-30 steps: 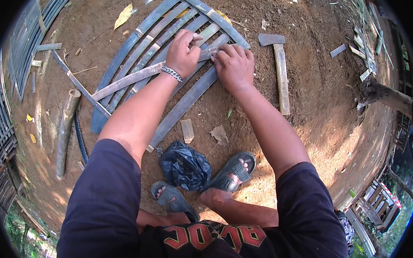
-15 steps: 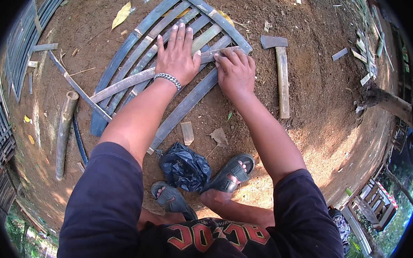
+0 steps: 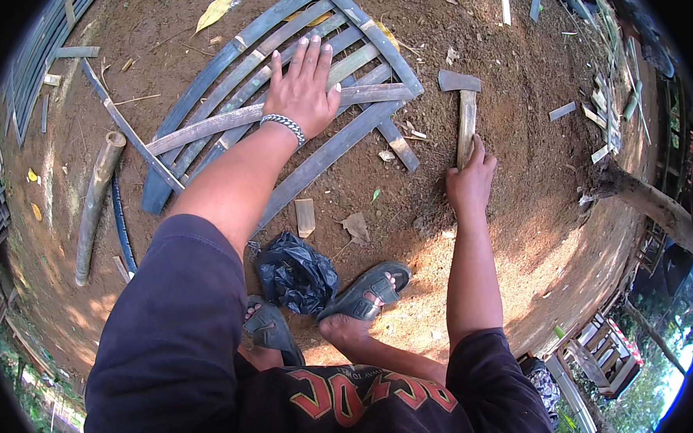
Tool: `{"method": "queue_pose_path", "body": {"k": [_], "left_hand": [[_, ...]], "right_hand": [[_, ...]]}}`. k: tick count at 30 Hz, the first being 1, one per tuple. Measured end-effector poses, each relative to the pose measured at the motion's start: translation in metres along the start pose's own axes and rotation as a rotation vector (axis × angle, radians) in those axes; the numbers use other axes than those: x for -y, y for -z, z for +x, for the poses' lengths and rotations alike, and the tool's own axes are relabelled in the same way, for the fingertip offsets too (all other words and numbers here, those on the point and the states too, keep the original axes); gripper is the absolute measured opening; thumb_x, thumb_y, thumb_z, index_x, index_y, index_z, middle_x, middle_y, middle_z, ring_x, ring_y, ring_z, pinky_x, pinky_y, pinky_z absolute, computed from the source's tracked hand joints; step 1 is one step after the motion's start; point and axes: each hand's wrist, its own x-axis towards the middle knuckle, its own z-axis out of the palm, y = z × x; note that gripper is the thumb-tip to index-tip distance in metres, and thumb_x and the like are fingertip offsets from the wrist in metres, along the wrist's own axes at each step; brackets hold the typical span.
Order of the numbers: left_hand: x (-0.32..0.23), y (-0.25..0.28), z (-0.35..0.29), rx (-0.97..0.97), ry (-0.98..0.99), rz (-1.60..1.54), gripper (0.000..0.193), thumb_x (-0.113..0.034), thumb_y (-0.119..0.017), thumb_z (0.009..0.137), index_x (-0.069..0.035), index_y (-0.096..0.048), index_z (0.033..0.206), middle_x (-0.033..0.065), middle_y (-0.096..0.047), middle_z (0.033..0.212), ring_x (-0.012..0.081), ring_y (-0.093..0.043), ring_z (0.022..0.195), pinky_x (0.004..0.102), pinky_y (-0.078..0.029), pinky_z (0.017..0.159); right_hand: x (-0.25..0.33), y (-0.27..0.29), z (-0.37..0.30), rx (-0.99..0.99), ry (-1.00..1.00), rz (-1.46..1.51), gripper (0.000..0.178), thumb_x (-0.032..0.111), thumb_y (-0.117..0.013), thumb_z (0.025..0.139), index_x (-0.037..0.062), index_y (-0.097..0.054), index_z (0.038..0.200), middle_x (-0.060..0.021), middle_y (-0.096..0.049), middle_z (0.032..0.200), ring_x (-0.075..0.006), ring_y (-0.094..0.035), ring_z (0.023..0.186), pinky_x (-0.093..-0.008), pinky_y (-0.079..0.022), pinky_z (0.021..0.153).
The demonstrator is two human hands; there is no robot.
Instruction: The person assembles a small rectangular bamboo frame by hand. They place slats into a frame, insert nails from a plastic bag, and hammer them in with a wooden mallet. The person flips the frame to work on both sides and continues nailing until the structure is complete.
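dark tee; silver bracelet [image 3: 282, 127]; sandals [image 3: 364, 292]

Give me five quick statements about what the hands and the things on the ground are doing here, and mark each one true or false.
1. The left hand lies flat, fingers spread, on the bamboo slat panel. True.
2. The right hand is at the lower end of the hatchet handle. True.
3. The hatchet lies on top of the slats. False: it lies on the bare dirt to the right of the panel.
4. A bracelet is on the right wrist. False: it is on the left wrist.
5. A crumpled black plastic bag lies by the sandalled feet. True.
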Motion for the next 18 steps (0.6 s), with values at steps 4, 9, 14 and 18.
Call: {"method": "queue_pose_path", "body": {"k": [4,9,14,18], "left_hand": [[-0.007,0.001,0.005,0.036,0.001,0.019,0.073,-0.042,-0.043,0.101,-0.007,-0.028,0.163,0.0141,-0.024,0.172,0.0287,-0.019,0.159,0.0606,-0.015,0.127],[-0.001,0.001,0.000,0.076,0.018,0.064,0.072,-0.044,-0.039,0.103,-0.007,-0.026,0.164,0.0129,-0.022,0.172,0.0275,-0.018,0.160,0.0600,-0.013,0.128],[-0.002,0.000,0.000,0.027,0.008,0.019,0.071,-0.040,-0.045,0.102,-0.007,-0.030,0.162,0.0141,-0.025,0.171,0.0293,-0.020,0.159,0.0603,-0.014,0.127],[-0.003,-0.003,0.000,0.015,0.010,0.008,0.071,-0.040,-0.045,0.102,-0.007,-0.030,0.162,0.0139,-0.025,0.171,0.0288,-0.021,0.159,0.0606,-0.015,0.127]], "right_hand": [[-0.029,-0.007,0.008,-0.031,0.083,0.214,0.073,0.005,-0.060,0.089,0.0069,-0.034,0.157,-0.0245,-0.055,0.124,-0.0399,-0.063,0.103,-0.0488,-0.053,0.095],[0.020,0.003,-0.066,0.246,0.081,0.964,0.048,0.013,-0.047,0.107,0.0058,-0.035,0.153,-0.0072,-0.059,0.093,-0.0104,-0.060,0.072,-0.0259,-0.051,0.058],[0.065,-0.005,-0.110,0.323,0.188,0.584,0.051,0.025,-0.049,0.110,-0.0011,-0.035,0.151,-0.0209,-0.068,0.107,-0.0337,-0.072,0.088,-0.0456,-0.057,0.076],[0.072,-0.013,-0.107,0.051,0.333,0.680,0.051,0.020,-0.052,0.107,-0.0014,-0.036,0.151,-0.0285,-0.067,0.114,-0.0454,-0.070,0.098,-0.0499,-0.055,0.086]]}}
